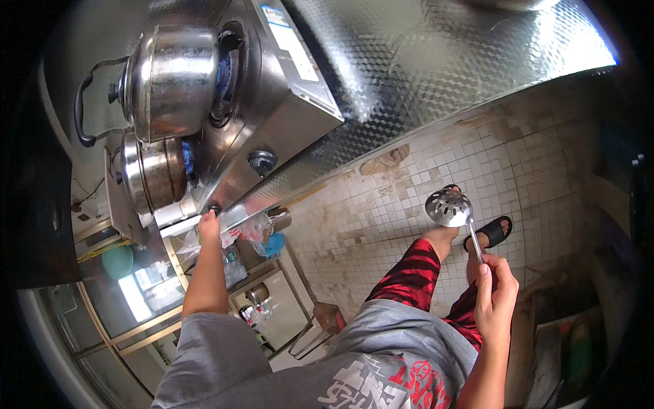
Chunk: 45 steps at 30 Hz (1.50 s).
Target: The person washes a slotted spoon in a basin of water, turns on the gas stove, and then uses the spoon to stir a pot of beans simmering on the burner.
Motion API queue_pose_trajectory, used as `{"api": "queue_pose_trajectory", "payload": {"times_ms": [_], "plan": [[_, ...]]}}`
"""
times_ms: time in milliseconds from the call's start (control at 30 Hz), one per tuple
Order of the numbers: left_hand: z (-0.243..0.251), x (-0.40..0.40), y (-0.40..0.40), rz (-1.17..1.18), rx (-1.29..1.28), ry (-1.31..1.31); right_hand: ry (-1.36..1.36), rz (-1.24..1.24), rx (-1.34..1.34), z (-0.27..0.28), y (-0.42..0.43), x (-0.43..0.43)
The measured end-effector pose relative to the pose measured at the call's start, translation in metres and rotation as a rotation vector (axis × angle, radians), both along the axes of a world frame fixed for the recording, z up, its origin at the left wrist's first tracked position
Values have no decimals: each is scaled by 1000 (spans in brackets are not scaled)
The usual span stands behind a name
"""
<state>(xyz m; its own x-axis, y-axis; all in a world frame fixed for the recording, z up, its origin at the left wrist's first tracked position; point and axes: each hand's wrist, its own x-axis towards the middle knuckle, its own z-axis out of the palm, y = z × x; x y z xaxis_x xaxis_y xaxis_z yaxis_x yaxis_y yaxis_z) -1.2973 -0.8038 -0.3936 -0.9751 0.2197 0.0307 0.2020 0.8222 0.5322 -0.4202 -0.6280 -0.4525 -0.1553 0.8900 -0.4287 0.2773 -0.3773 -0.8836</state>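
My left hand reaches out to the front of a stainless steel gas stove, its fingers closed on a black stove knob. A second knob is on the same panel. In my right hand is the handle of a metal slotted ladle, held over the floor with its bowl away from me. A large lidded steel kettle with a black handle sits on one burner, blue flame under it. Beside it a lidded steel pot stands over another blue flame.
A patterned metal countertop runs along the stove. Plastic bags hang or lie below my left arm, near a wood-framed cabinet. Beneath me is a stained tiled floor. A brown dustpan-like object rests near the cabinet.
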Motion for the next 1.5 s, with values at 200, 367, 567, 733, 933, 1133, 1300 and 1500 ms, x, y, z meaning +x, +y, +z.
{"api": "queue_pose_trajectory", "payload": {"times_ms": [200, 367, 567, 733, 933, 1133, 1300, 1500], "plan": [[8, 60, -10, -123, -20, -2, -41, -123, 85, 62, 0, 43], [-5, 196, -47, -291, 12, -125, 38, -475, 682, 168, -14, 102], [33, 367, -81, -578, -344, -468, -708, -137, 157, 176, -49, 223], [78, 437, -50, -723, -715, -440, -516, -396, 604, 298, -56, 235], [106, 581, 9, -1275, -990, -16, -600, -276, 518, 276, -48, 274], [118, 684, 129, -1581, -684, 41, -540, -285, 446, 289, -9, 276], [214, 806, 243, -1726, 106, 19, -418, -391, 427, 286, 8, 307], [273, 803, 436, -1500, 446, 111, -512, -299, 411, 315, 84, 297]]}}
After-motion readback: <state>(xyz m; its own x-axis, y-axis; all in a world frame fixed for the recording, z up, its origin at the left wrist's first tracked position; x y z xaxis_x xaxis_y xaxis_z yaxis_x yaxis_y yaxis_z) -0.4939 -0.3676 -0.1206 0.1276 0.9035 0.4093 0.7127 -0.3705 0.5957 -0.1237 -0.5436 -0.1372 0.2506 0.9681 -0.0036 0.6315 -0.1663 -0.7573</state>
